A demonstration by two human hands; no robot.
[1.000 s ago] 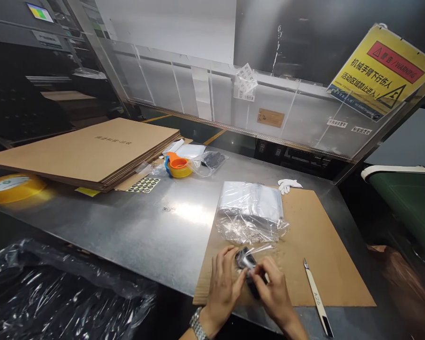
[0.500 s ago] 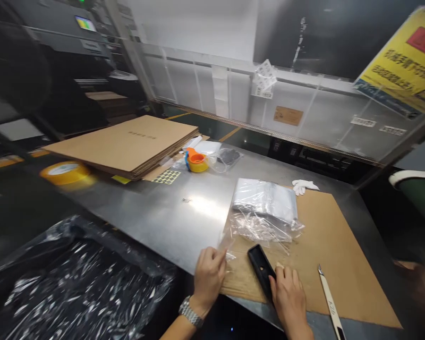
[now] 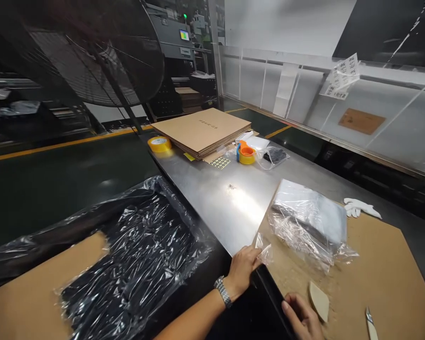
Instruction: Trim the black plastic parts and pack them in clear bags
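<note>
My left hand (image 3: 242,270), with a metal-band watch at the wrist, is closed with its fingertips on a small clear plastic bag (image 3: 264,249). My right hand (image 3: 301,317) grips a long black plastic part (image 3: 272,289) near the table's front edge. The part's upper end lies just below my left fingers, and its lower end runs out of view. To the right of it, a flat beige piece with a rounded edge (image 3: 318,302) rests on the cardboard sheet (image 3: 378,264). A knife with a pale handle (image 3: 371,325) lies farther right, partly cut off.
Clear plastic bags (image 3: 310,212) sit in a stack behind my hands, beside a white glove (image 3: 361,208). Flat cardboard (image 3: 201,130), a yellow tape roll (image 3: 159,144) and a tape dispenser (image 3: 246,153) stand farther back. A container lined with black plastic (image 3: 138,255) is at left.
The view has swung left, bringing the fan and more of the lined container into sight. The black part has shifted toward my left hand, and the beige piece beside my right hand is now uncovered.
</note>
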